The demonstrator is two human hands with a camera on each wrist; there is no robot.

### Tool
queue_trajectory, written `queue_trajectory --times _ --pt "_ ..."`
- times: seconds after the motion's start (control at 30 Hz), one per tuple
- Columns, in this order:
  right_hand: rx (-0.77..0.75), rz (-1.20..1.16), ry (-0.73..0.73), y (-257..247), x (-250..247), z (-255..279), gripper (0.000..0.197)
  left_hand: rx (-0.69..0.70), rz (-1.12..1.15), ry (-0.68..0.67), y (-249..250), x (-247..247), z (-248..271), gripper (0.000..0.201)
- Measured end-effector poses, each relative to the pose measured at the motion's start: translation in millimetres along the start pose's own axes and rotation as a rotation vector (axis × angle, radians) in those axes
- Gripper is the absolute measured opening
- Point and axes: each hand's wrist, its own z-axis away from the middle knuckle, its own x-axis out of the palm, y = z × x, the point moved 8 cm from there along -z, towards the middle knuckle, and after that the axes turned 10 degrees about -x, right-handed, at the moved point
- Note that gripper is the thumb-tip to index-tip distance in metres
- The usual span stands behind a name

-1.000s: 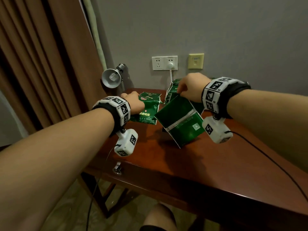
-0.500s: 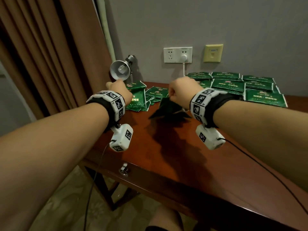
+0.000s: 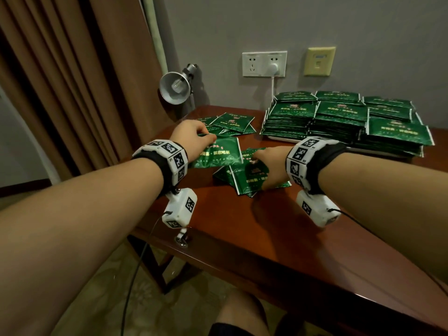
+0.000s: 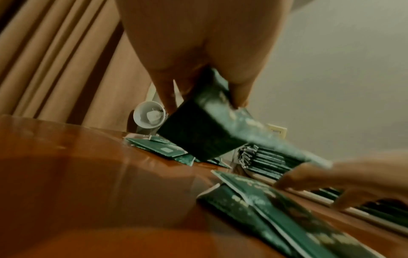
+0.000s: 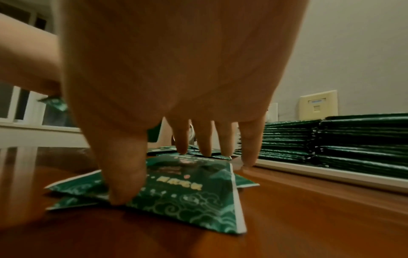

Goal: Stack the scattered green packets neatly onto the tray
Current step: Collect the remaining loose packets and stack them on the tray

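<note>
Reddish-brown wood of the table [image 3: 278, 238] is running bare along its near edge, leaving us open room in front of our wrists. Just beyond that stretch, our right hand [image 3: 269, 166] is spreading its fingers [image 5: 183, 137] almost straight down onto a small loose pile of green packets [image 3: 244, 180], the thumb pressing the near corner of the top packet [image 5: 187, 188] and the fingertips touching its far edge; nothing is being gripped there, only pressed flat. Beside it, slightly farther and to the left, our left hand [image 3: 191, 137] is pinching a held packet [image 3: 218, 154] between thumb and fingers, keeping it lifted and tilted above the wood, clear of the pile. Behind it, a few more scattered packets [image 3: 230, 122] are lying overlapped near the far left corner, just beneath a metal clamp lamp [image 3: 174, 86]. Farthest right, the tray [image 3: 278, 139] is sitting against the wall, its pale rim showing under several tall stacks of packets [image 3: 339, 117], with a narrow strip of bare wood lying between it and our right fingers.
</note>
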Motion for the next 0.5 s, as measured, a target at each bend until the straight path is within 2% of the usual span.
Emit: queue_trajectory --times 0.1,0.17,0.23,0.33,0.4,0.5 --pt "0.015 -0.05 -0.051 5 7 -4 0.109 -0.034 0.103 0.021 -12 9 -5 0.031" --pt "0.002 -0.082 -0.074 5 10 -7 0.108 -0.155 0.083 -0.015 -28 21 -13 0.037" --pt "-0.024 -0.038 -0.086 5 10 -12 0.099 -0.258 -0.033 -0.07 -43 34 -19 0.049" --pt "-0.031 0.066 -0.052 8 2 -17 0.092 -0.266 -0.184 -0.029 -47 32 -25 0.054" --pt "0.017 0.063 -0.062 16 2 -19 0.101 -0.254 -0.236 -0.02 -48 29 -30 0.051" --pt "0.045 -0.004 0.001 23 3 -26 0.114 -0.206 -0.275 -0.202 -47 45 -33 0.074"
